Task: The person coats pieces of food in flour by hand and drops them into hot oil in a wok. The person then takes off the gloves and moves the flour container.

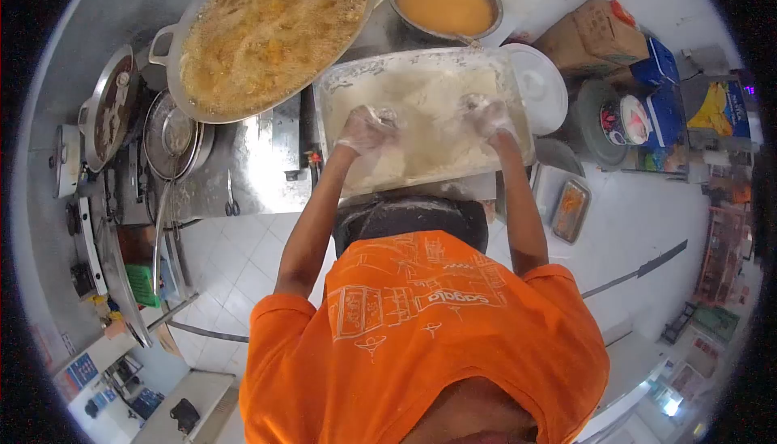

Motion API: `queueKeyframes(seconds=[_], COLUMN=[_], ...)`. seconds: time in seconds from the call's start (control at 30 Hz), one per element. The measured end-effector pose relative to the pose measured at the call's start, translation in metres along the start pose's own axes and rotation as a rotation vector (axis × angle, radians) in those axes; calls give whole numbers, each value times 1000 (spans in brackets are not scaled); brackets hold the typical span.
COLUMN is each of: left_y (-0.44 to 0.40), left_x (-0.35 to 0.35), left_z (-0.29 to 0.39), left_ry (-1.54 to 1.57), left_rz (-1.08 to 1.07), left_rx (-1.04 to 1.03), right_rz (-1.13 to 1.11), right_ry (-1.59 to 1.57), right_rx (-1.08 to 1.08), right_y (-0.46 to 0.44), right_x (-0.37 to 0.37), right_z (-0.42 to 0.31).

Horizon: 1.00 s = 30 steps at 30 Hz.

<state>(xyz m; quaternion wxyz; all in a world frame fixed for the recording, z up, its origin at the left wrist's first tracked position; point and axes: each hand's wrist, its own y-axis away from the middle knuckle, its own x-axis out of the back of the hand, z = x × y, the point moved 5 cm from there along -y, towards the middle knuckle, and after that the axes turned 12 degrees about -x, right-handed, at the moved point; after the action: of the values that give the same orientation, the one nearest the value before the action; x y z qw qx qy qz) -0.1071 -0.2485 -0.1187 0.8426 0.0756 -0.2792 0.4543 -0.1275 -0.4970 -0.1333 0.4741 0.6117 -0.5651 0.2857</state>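
A large rectangular tray (328, 140) holds pale flour (429, 157), heaped and scattered over its bottom. My left hand (368, 130) is in the left half of the tray, in a clear, flour-dusted glove. On the right side of the tray is my right hand (488, 118), gloved the same way. Both hands touch the flour, well apart from each other. The fingers of both are curled and coated with flour, and what they hold, if anything, is hidden.
A big pan of bubbling oil (267, 39) stands behind the tray at left, with a bowl of orange liquid (445, 5) to its right. A strainer (172, 132) and scissors (231, 193) lie left. At right are a white lid (536, 92) and a small food container (571, 212).
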Motion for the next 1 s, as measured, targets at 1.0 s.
queueKeyframes(seconds=[1.0], left_y=[-70], left_x=[312], left_z=[76], left_ry=[-1219], left_rz=[14], left_rx=[-632], right_rz=[-5], right_ry=[26], right_rx=[515], right_y=[-119], right_x=[234], right_z=[-203])
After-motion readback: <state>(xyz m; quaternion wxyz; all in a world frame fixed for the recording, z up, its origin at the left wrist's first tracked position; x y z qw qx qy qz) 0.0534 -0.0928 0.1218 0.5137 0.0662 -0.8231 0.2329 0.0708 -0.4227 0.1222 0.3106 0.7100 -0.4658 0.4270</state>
